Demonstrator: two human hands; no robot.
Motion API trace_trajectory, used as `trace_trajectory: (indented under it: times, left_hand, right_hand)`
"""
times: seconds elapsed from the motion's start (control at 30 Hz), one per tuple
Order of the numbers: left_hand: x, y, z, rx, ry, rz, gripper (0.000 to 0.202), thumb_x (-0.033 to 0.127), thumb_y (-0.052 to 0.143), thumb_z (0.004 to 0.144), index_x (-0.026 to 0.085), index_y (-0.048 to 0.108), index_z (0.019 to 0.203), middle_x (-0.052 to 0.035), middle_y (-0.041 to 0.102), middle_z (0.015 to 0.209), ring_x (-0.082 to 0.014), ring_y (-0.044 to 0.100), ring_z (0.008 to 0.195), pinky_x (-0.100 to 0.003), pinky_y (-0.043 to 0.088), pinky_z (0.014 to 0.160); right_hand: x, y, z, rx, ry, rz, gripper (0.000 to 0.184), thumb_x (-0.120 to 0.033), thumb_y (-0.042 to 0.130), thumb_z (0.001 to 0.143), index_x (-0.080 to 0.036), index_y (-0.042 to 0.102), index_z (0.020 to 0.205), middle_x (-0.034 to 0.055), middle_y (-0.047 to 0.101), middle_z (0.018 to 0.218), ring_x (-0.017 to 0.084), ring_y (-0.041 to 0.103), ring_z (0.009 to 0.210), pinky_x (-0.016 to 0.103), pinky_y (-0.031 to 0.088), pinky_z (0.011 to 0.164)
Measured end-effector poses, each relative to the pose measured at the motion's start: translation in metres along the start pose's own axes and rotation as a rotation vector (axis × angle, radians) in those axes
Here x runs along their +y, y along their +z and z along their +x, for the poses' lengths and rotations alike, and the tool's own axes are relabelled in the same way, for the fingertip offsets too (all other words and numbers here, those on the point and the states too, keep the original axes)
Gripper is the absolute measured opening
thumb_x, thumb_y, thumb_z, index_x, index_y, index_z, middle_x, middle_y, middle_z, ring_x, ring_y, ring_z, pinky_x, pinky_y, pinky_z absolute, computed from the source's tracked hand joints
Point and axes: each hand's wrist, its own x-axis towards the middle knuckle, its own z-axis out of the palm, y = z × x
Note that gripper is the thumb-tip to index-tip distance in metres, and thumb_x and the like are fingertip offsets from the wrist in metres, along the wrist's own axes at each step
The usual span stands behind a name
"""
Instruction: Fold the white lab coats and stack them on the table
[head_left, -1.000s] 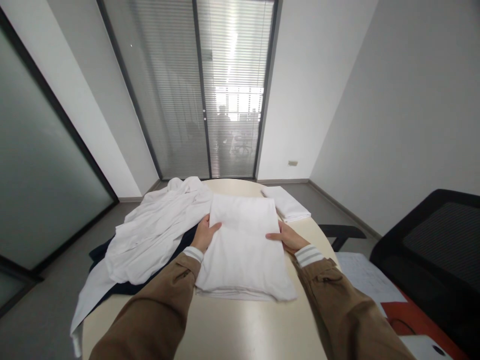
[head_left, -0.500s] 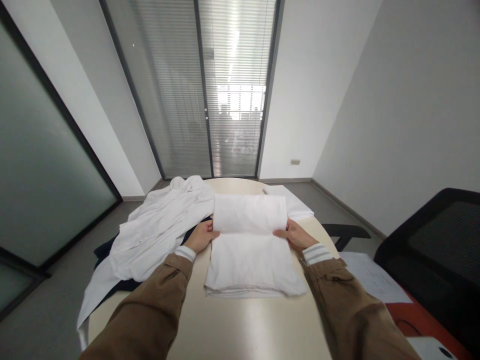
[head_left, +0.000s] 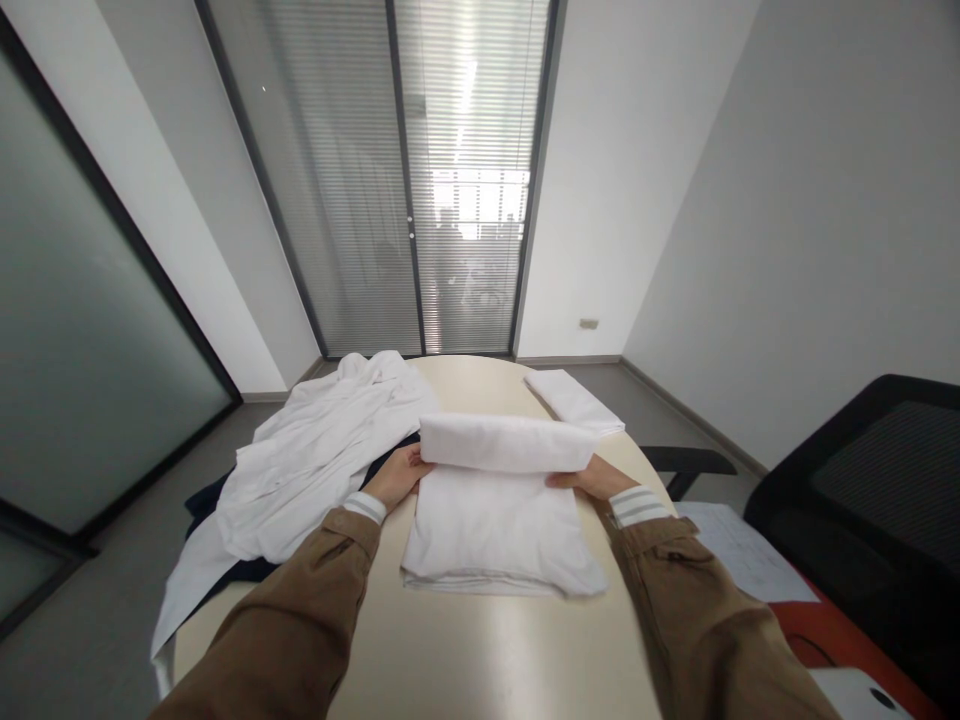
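Note:
A white cloth garment (head_left: 491, 530), layered in a flat folded rectangle, lies on the pale table in front of me. Its far end is lifted and doubled over into a raised flap. My left hand (head_left: 397, 478) grips the left edge at the fold, with the fingertips partly behind the cloth. At the right edge my right hand (head_left: 589, 478) is closed on the same fold, its thumb on the cloth and its other fingers partly hidden by the flap. Exactly what kind of garment it is cannot be made out.
Loose white clothes (head_left: 322, 450) are heaped at the left, over dark blue fabric (head_left: 259, 570). A folded white cloth (head_left: 576, 400) rests at the table's (head_left: 442, 660) far right edge. Beyond it stand a black chair (head_left: 862, 500) and papers (head_left: 739, 545) on a red surface.
The garment's far part has been raised and tipped toward me, so it now stands as a narrower flap. More tabletop shows behind it. Both hands still hold its sides.

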Motion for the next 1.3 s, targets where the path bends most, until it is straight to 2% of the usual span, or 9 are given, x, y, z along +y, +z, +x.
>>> trace_trajectory:
  times: [0.17,0.3,0.4,0.57,0.7,0.87,0.93,1.13,1.3]
  left_hand:
    - [0.002,0.001,-0.002,0.030,0.011,0.079,0.048,0.039,0.080,0.073,0.014,0.069,0.113,-0.0069,0.074,0.080,-0.0187,0.065,0.060,-0.026,0.048,0.051]
    - [0.000,-0.002,0.002,0.035,0.138,0.133,0.040,0.038,0.076,0.075,0.013,0.072,0.107,-0.0054,0.074,0.076,-0.0194,0.065,0.063,-0.026,0.048,0.055]
    - [-0.002,-0.004,0.005,0.039,0.147,0.147,0.034,0.037,0.076,0.072,0.015,0.074,0.097,-0.0054,0.074,0.077,-0.0216,0.066,0.066,-0.029,0.050,0.059]
    - [0.001,-0.005,0.004,0.059,0.148,0.129,0.015,0.032,0.074,0.066,0.017,0.072,0.069,-0.0114,0.077,0.094,-0.0267,0.070,0.083,-0.034,0.053,0.070]
    - [0.002,-0.004,0.002,0.044,0.175,0.089,0.022,0.027,0.070,0.065,0.017,0.056,0.050,-0.0130,0.075,0.113,-0.0251,0.070,0.091,-0.034,0.053,0.076]
    - [0.005,-0.004,-0.001,0.040,0.065,0.011,0.030,0.028,0.081,0.065,0.018,0.065,0.088,-0.0134,0.075,0.110,-0.0200,0.071,0.082,-0.028,0.052,0.069]
    - [0.007,-0.004,-0.002,0.042,0.008,0.043,0.041,0.028,0.084,0.064,0.017,0.067,0.099,-0.0129,0.077,0.103,-0.0202,0.071,0.079,-0.027,0.052,0.067]
    - [0.002,-0.001,0.002,0.162,0.044,0.077,0.022,0.025,0.075,0.069,0.016,0.073,0.088,-0.0083,0.077,0.088,-0.0186,0.069,0.071,-0.028,0.052,0.065]
    - [0.011,0.011,0.003,0.357,0.230,0.278,0.007,0.018,0.064,0.073,0.017,0.070,0.071,-0.0092,0.076,0.090,-0.0244,0.070,0.090,-0.039,0.053,0.091]
  right_hand:
    - [0.005,-0.001,0.002,-0.094,-0.027,-0.093,0.055,-0.022,0.088,0.057,-0.021,0.073,0.110,0.0080,0.075,0.116,0.035,0.064,0.117,0.053,0.042,0.110]
    - [0.012,-0.003,0.003,-0.198,0.018,-0.071,0.046,-0.025,0.084,0.063,-0.020,0.073,0.108,0.0079,0.076,0.111,0.034,0.070,0.103,0.053,0.049,0.102]
    - [0.014,-0.006,0.004,-0.133,-0.034,-0.074,0.041,-0.025,0.083,0.066,-0.021,0.075,0.105,0.0068,0.076,0.113,0.033,0.067,0.110,0.050,0.047,0.106]
    - [0.017,-0.013,0.008,-0.128,-0.076,-0.069,0.022,-0.038,0.086,0.064,-0.021,0.078,0.076,0.0071,0.075,0.113,0.034,0.068,0.109,0.044,0.052,0.098]
    - [0.021,-0.011,0.009,-0.166,-0.046,0.041,0.029,-0.046,0.084,0.068,-0.021,0.072,0.062,0.0074,0.074,0.117,0.027,0.072,0.098,0.042,0.056,0.089]
    - [0.020,-0.006,0.007,-0.129,0.012,0.014,0.046,-0.036,0.088,0.066,-0.023,0.075,0.108,0.0095,0.074,0.116,0.025,0.070,0.104,0.043,0.054,0.095]
    - [0.019,-0.006,0.008,-0.142,0.020,-0.006,0.041,-0.036,0.088,0.065,-0.022,0.077,0.102,0.0098,0.076,0.111,0.026,0.071,0.102,0.044,0.054,0.097]
    - [0.017,-0.006,0.009,-0.135,0.018,0.089,0.027,-0.037,0.091,0.058,-0.019,0.074,0.067,0.0117,0.074,0.117,0.027,0.073,0.097,0.044,0.056,0.091]
    - [0.019,-0.004,0.010,-0.163,-0.011,0.076,0.033,-0.039,0.091,0.058,-0.017,0.067,0.057,0.0126,0.074,0.114,0.027,0.073,0.097,0.042,0.057,0.088]
